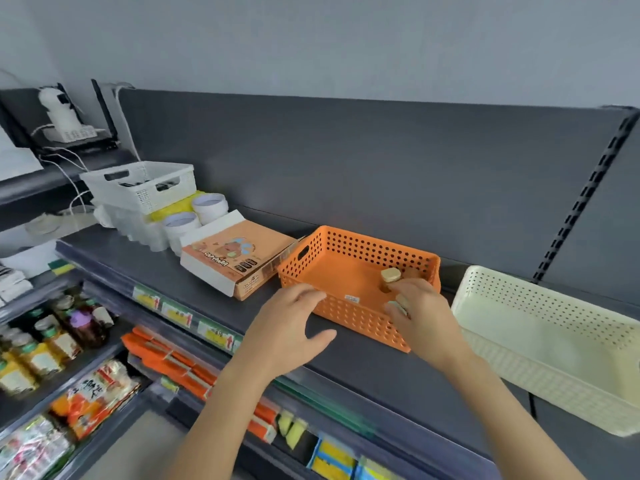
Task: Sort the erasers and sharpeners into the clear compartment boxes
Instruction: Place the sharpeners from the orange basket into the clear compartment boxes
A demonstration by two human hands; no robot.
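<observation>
— What is your right hand (420, 306) gripping?
— Your fingertips pinch a small tan piece (391, 275) over the near-right corner of the orange basket (346, 320). It's too blurred to tell eraser from sharpener. A pale piece (398, 308) sits half hidden under your fingers.
— And your left hand (291, 323)?
— Spread loose, holding nothing, at the basket's 7 o'clock. A cream basket (540, 327) at 3 o'clock runs off frame, and a printed box (235, 261) lies at 10.
</observation>
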